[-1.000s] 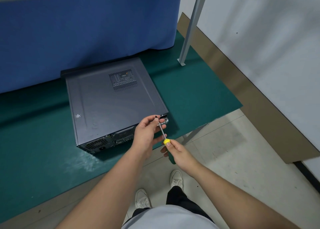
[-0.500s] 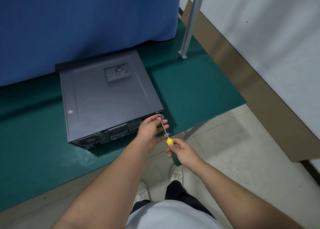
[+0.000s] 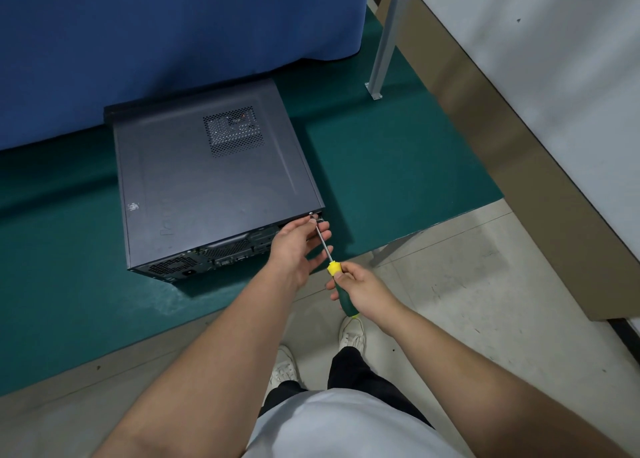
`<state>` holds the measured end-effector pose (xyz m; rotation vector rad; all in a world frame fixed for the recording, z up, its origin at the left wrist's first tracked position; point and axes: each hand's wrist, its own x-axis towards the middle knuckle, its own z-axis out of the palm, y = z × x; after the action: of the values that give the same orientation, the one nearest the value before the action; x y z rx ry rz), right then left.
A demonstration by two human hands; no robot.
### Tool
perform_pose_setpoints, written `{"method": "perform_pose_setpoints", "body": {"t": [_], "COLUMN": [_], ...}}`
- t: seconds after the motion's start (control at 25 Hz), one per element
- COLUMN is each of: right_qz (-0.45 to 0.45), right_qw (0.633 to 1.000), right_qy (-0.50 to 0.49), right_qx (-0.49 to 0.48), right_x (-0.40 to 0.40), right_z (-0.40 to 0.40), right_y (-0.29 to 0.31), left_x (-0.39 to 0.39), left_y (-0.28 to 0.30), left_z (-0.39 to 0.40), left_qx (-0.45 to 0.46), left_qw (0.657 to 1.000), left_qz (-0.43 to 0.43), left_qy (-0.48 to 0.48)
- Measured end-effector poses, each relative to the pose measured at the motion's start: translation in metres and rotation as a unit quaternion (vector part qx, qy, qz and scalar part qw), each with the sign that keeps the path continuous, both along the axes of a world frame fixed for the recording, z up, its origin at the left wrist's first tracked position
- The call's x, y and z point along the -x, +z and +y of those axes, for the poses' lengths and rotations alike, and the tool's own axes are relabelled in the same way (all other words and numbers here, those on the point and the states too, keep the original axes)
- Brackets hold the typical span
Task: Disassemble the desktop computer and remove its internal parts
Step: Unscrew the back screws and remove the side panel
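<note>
— Desktop computer (image 3: 214,180): where is it sitting?
— Flat on the green mat (image 3: 398,180). Nearest, the right hand (image 3: 363,289) is gripping a screwdriver (image 3: 334,267) handle. Beyond it, the left hand (image 3: 298,246) is steadying the shaft, fingers loosely extended — the tip is meeting the case's rear corner. A blue cloth (image 3: 173,34) is hanging behind.

Both arms reach forward; the left hand (image 3: 298,246) is loosely spread, the right hand (image 3: 363,289) curled tight.
</note>
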<state>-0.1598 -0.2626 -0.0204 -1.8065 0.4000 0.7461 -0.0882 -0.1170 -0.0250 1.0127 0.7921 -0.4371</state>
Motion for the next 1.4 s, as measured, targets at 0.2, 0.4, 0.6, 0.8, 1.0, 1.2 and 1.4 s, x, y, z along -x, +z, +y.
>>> {"method": "perform_pose_setpoints", "body": {"t": [0.2,0.4,0.6,0.8,1.0,1.2,1.4], "right_qz": [0.006,-0.015,-0.079,-0.109,-0.119,-0.148,-0.213], "right_qw": [1.0,0.999,0.994,0.983,0.966,0.946,0.912], "right_qy": [-0.009,-0.03,-0.027,-0.005,0.031,0.058,0.066], "right_qx": [-0.008,-0.005,0.07,0.15,0.226,0.283,0.344], "right_x": [0.001,0.004,0.004,0.006,0.005,0.009,0.008], "right_z": [0.003,0.005,0.011,0.018,0.024,0.031,0.03], "right_y": [0.004,0.007,0.011,0.018,0.028,0.034,0.029], "left_x": [-0.001,-0.002,0.0,0.009,0.016,0.015,0.015], "left_y": [0.002,0.005,0.008,0.012,0.012,0.014,0.021], "left_z": [0.001,0.0,-0.002,-0.001,-0.006,-0.007,-0.005], "left_qx": [-0.006,-0.004,-0.016,-0.077,-0.129,-0.144,-0.065], "left_qw": [1.0,1.0,1.0,0.994,0.988,0.987,0.997], "left_qz": [0.003,0.006,0.007,0.007,0.002,0.001,0.001], "left_qy": [-0.008,-0.003,-0.007,-0.075,-0.084,-0.073,-0.051]}}
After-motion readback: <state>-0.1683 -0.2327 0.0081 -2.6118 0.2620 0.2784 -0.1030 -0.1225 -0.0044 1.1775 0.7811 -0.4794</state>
